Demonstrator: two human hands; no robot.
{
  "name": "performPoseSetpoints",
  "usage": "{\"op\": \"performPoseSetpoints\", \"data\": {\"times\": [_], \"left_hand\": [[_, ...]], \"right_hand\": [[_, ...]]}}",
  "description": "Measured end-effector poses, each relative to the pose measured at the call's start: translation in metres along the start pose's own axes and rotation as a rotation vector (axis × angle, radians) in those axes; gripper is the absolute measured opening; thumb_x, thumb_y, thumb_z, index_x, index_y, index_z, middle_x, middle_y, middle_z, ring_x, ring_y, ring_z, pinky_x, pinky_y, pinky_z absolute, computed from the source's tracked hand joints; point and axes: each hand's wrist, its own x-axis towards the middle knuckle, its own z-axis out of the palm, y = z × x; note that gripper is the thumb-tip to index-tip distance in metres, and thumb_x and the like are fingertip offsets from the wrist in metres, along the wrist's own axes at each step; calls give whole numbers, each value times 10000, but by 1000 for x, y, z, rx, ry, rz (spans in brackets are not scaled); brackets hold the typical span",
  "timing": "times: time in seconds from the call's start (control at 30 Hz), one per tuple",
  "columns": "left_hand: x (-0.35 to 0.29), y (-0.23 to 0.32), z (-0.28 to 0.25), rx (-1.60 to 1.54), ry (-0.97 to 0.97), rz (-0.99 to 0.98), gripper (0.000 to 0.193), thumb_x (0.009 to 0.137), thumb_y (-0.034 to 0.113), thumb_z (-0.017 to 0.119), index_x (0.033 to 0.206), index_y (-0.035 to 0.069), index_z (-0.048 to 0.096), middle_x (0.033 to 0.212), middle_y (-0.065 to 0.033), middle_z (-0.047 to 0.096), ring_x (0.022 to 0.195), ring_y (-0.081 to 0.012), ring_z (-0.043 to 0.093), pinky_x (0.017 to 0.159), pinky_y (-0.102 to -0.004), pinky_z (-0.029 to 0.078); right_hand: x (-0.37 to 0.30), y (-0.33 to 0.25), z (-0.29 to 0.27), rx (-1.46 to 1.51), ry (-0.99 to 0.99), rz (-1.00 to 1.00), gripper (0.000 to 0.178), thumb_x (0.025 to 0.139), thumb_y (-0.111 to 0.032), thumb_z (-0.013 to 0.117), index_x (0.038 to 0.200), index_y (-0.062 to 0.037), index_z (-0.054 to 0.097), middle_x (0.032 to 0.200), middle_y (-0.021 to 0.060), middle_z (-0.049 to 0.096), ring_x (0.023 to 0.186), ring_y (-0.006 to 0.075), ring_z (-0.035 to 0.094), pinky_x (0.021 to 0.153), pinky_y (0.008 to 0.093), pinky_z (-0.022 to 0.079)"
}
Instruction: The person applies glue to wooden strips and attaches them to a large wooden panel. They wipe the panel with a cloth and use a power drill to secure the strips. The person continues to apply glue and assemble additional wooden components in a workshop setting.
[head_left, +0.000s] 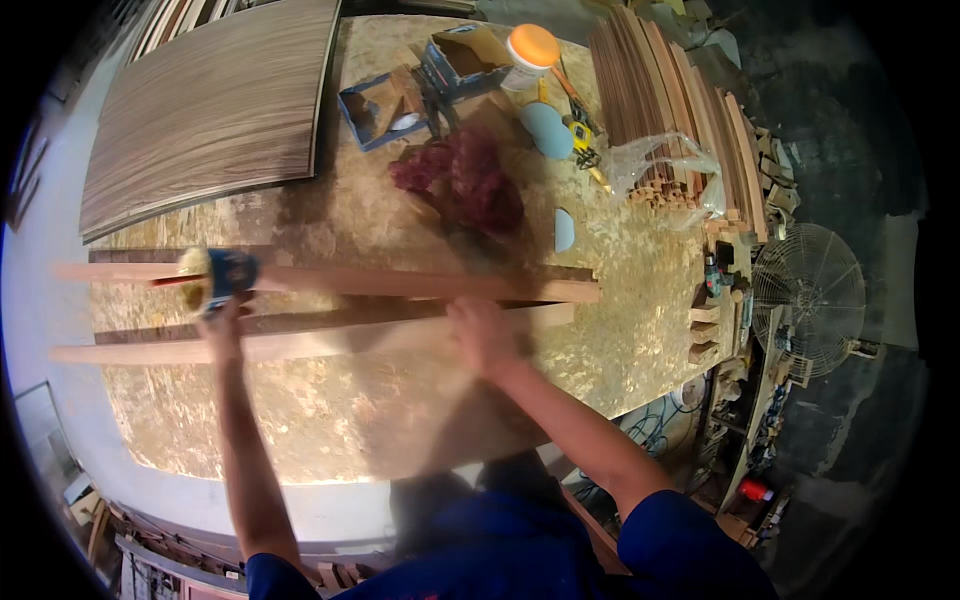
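My left hand [226, 318] is closed round a blue can [232, 275] above the left part of two long pale wooden strips. The can is tipped on its side with its mouth to the left; pale, yellowish matter and a thin red stick [178, 281] show there. The far wooden strip [400, 283] runs across the table behind the can. Over the near wooden strip [370, 337], my right hand [486, 336] is closed, its fingers at the strip's far edge. Motion blurs both hands a little. Toward the right ends, the strips come close together.
Beyond the strips lie a dark red cloth bundle [470, 180], open blue boxes [468, 62], an orange-lidded tub [531, 52], and a yellow tape measure [580, 136]. A wood-grain panel [215, 110] covers the far left. Stacked wood strips [665, 100] and a fan [808, 300] are right.
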Motion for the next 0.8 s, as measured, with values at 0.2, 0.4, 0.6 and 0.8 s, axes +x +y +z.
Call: {"op": "performPoseSetpoints", "data": {"times": [0.2,0.4,0.6,0.8], "left_hand": [[-82,1,232,-272,-273,-50,453,920,114,751,1316,-10,570,1150,-119,697,970,-237,729,781,-358,622],[-143,-6,437,211,-278,177,775,678,254,899,1349,48,570,1195,-159,700,1100,-309,674,952,-439,527],[-225,6,590,221,-333,37,702,717,227,791,1346,69,521,1176,-235,680,1177,-434,612,975,-469,503],[-243,-17,594,225,-215,21,480,808,160,707,1247,80,530,1217,-249,622,1126,-480,602,918,-507,514]], "right_hand": [[-72,70,17,204,-16,109,818,781,-293,798,1475,-25,458,1501,175,476,1387,370,449,1184,533,312],[-101,195,-35,68,-133,102,882,778,-359,836,1497,-72,415,1447,194,503,1374,391,441,1154,535,340],[-153,252,22,420,-7,126,678,932,-216,736,1493,-57,390,1433,163,503,1338,282,486,1115,409,396],[-179,219,-14,629,-224,272,496,1064,-331,530,1433,-14,437,1387,147,530,1298,238,519,1095,364,421]]}}
